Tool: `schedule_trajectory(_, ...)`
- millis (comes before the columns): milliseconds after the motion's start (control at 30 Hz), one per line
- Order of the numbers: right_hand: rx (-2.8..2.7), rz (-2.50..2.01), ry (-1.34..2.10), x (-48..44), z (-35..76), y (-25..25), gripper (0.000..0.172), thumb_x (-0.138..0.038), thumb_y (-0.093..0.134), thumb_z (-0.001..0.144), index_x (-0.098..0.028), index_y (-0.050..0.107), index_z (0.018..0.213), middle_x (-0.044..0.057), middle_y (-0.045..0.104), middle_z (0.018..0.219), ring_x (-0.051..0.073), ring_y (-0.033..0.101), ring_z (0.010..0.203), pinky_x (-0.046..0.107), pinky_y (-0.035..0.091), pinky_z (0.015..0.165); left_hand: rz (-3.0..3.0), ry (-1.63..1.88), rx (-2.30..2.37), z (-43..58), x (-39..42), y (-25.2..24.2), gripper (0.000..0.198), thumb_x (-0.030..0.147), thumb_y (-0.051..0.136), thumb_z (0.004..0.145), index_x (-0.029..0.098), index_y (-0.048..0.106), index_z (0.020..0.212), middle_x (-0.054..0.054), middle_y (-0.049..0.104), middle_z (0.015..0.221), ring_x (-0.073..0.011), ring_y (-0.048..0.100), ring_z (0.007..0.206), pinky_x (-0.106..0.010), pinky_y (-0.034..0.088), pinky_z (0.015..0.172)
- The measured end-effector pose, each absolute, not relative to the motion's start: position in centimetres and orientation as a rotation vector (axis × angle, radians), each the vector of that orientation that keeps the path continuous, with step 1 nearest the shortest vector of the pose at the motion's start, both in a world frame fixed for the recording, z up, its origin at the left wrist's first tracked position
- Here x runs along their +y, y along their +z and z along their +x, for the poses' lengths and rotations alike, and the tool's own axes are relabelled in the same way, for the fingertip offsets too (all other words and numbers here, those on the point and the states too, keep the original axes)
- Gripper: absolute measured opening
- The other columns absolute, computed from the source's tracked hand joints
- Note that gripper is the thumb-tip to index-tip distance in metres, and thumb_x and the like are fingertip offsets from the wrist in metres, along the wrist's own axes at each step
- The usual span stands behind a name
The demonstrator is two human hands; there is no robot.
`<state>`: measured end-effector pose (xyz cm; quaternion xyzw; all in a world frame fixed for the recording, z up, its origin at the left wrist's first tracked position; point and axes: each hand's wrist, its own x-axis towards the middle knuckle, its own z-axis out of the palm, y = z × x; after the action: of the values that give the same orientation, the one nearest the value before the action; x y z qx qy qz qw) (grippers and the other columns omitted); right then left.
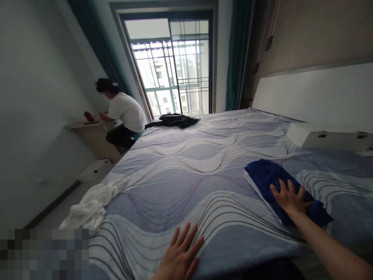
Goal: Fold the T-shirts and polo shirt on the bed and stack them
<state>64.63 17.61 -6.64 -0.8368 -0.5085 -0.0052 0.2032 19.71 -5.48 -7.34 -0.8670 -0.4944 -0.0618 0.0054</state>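
Spread flat, my right hand [292,198] rests on a folded dark blue garment [264,173] at the right of the bed. A pale edge shows along the garment's left side; its exact kind I cannot make out. My left hand [183,252] lies open with fingers apart on the patterned bedsheet [201,155], near the bed's front edge. It holds nothing. To its left, a crumpled white cloth [90,208] hangs over the bed's left edge. A heap of black clothing [175,120] lies at the far end of the bed.
A white box [326,136] stands on the right side, by the white headboard [317,91]. Beyond the bed's left side, a person in a white top [128,112] sits at a small wooden desk [90,136]. Another white box [96,169] is beneath it.
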Motion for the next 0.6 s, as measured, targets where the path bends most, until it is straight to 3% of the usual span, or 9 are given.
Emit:
schedule_trajectory(100, -1.39, -2.293, -0.188, 15.6, 60.0, -6.4, 0.062, -0.047, 0.025, 0.099, -0.022, 0.043, 0.153, 0.017, 0.029, 0.162, 0.047, 0.007, 0.149, 0.08, 0.005, 0.105, -2.629, -0.298, -1.64, 16.5, -9.8, -7.8, 0.063, 0.046, 0.047, 0.097, 0.043, 0.025, 0.155, -0.003, 0.037, 0.159, -0.0315, 0.04, 0.144, -0.052, 0.041, 0.113)
schedule_trajectory(167, -1.572, -2.146, -0.315, 12.5, 53.4, -6.7, 0.061, -0.037, 0.026, 0.099, -0.017, 0.037, 0.155, 0.018, 0.026, 0.163, 0.045, 0.006, 0.15, 0.08, 0.002, 0.106, -2.617, -0.427, -1.791, 15.0, -10.2, -7.3, 0.057, 0.043, 0.05, 0.096, 0.039, 0.04, 0.151, -0.004, 0.048, 0.153, -0.0291, 0.049, 0.138, -0.048, 0.045, 0.111)
schedule_trajectory(233, -1.976, -1.952, -0.214, 8.5, 45.1, -7.4, 0.06, -0.034, 0.031, 0.099, -0.016, 0.037, 0.155, 0.016, 0.026, 0.163, 0.042, 0.01, 0.151, 0.076, 0.004, 0.11, -2.603, -0.61, -1.984, 13.9, -8.9, -6.3, 0.045, 0.037, 0.049, 0.096, 0.034, 0.057, 0.14, -0.005, 0.064, 0.138, -0.0237, 0.06, 0.125, -0.04, 0.051, 0.105)
schedule_trajectory(300, -2.349, -1.701, 0.032, 5.0, 36.5, -8.2, 0.059, -0.037, 0.039, 0.097, -0.022, 0.04, 0.154, 0.011, 0.031, 0.162, 0.04, 0.014, 0.151, 0.068, 0.008, 0.116, -2.522, -0.76, -2.122, 12.7, -6.5, -5.5, 0.04, 0.03, 0.044, 0.097, 0.031, 0.065, 0.131, -0.005, 0.07, 0.127, -0.0204, 0.063, 0.119, -0.036, 0.051, 0.104)
schedule_trajectory(367, -2.539, -1.455, 0.198, 2.9, 29.5, -8.6, 0.057, -0.041, 0.038, 0.099, -0.03, 0.037, 0.155, 0.003, 0.027, 0.164, 0.034, 0.012, 0.153, 0.062, 0.007, 0.119, -2.447, -0.743, -2.135, 11.6, -3.9, -5.5, 0.045, 0.027, 0.04, 0.097, 0.029, 0.059, 0.138, -0.005, 0.062, 0.141, -0.0228, 0.052, 0.134, -0.044, 0.042, 0.114)
schedule_trajectory(467, -2.603, -1.402, 0.263, 2.7, 23.2, -8.3, 0.058, -0.033, 0.033, 0.1, -0.026, 0.029, 0.158, 0.003, 0.022, 0.166, 0.03, 0.011, 0.153, 0.06, 0.004, 0.121, -2.414, -0.548, -2.163, 10.1, -1.0, -6.8, 0.06, 0.024, 0.039, 0.095, 0.027, 0.036, 0.154, -0.003, 0.038, 0.16, -0.0254, 0.027, 0.151, -0.055, 0.023, 0.123)
schedule_trajectory(533, -2.601, -1.451, 0.25, 3.8, 21.5, -7.8, 0.059, -0.03, 0.032, 0.1, -0.024, 0.027, 0.158, 0.004, 0.021, 0.166, 0.03, 0.01, 0.153, 0.059, 0.003, 0.121, -2.375, -0.48, -2.214, 9.3, 0.3, -7.7, 0.065, 0.023, 0.039, 0.094, 0.026, 0.028, 0.157, -0.003, 0.031, 0.163, -0.0241, 0.022, 0.152, -0.055, 0.018, 0.124)
schedule_trajectory(600, -2.591, -1.495, 0.261, 5.2, 21.1, -7.4, 0.058, -0.034, 0.032, 0.101, -0.027, 0.027, 0.158, 0.003, 0.019, 0.166, 0.029, 0.01, 0.153, 0.058, 0.004, 0.12, -2.3, -0.466, -2.254, 8.6, 1.5, -8.1, 0.063, 0.028, 0.039, 0.095, 0.027, 0.03, 0.157, -0.003, 0.03, 0.164, -0.025, 0.022, 0.153, -0.056, 0.017, 0.124)
